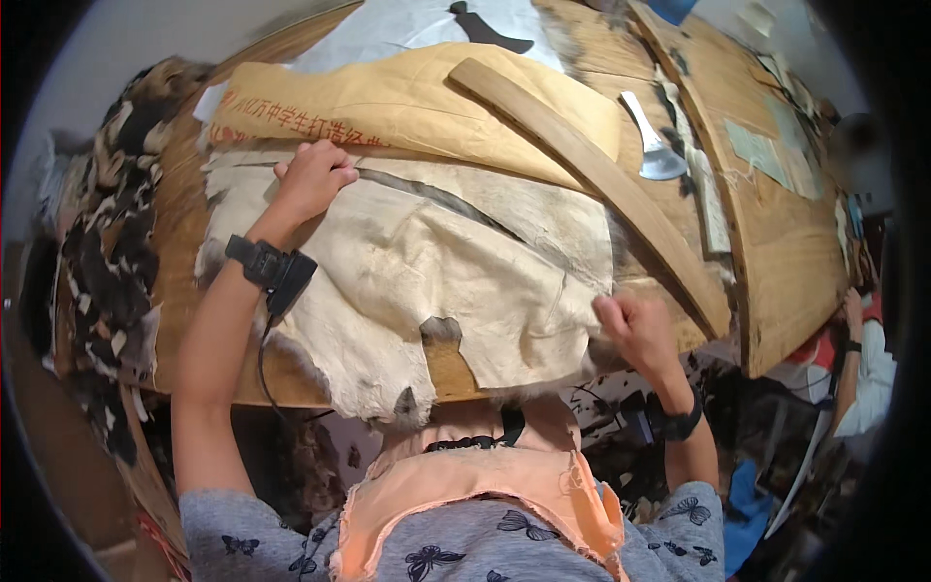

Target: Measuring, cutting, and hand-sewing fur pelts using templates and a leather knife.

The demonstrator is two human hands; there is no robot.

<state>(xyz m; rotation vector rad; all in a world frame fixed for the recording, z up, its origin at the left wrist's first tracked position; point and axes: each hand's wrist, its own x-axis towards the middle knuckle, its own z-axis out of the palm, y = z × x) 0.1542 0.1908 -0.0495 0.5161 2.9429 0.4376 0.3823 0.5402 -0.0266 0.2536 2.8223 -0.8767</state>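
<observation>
Cream hide (388, 262), long axis L–R across tbl (179, 242); L hand (315, 179) atop.

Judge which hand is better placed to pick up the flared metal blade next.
Probably the right hand: at the right edge of the pale hide, it is nearer the flared metal blade, though the wooden slat lies between. The left hand is farther away.

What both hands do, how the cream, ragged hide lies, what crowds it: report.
Left hand on hide; right hand curled at its right edge, grip unclear. Hide rumpled, dark gap across. Tan paper along far side, long wooden strip across its right part.
</observation>
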